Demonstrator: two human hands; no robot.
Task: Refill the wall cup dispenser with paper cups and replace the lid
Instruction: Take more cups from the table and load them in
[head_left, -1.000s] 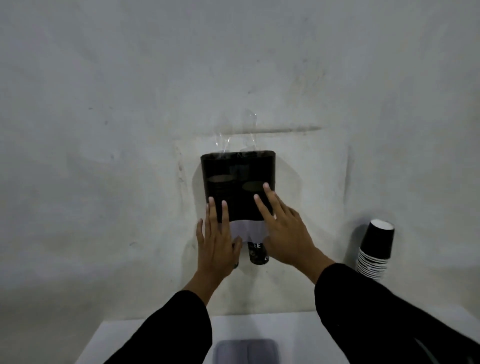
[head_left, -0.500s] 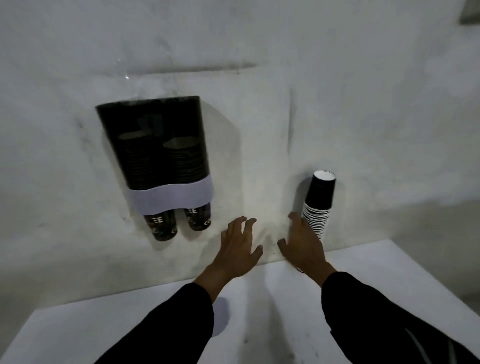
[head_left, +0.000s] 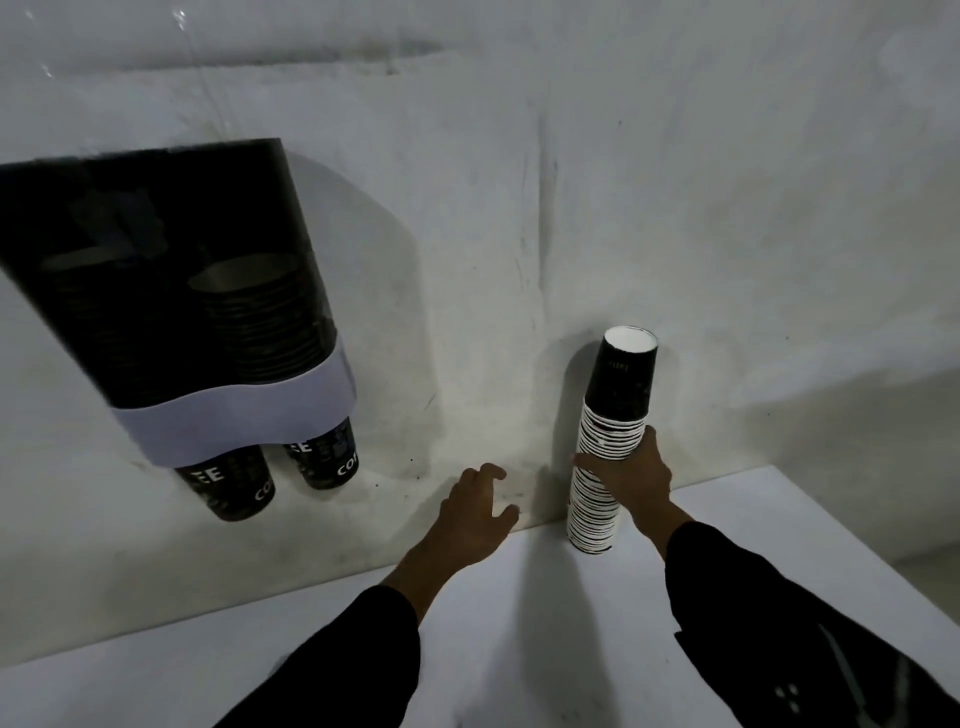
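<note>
White table bears one cup stack, right hand gripping it; left hand's fingers open.

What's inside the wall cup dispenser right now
Two columns of dark nested cups show through the dispenser; bottom cups poke out below. The pale band hides the columns' lower part.

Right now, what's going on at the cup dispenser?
A person is restocking it. Their right hand wraps the middle of the tall stack of paper cups standing on the white table by the wall. The left hand hovers open beside it, holding nothing. The wall dispenser shows two part-full columns.
</note>
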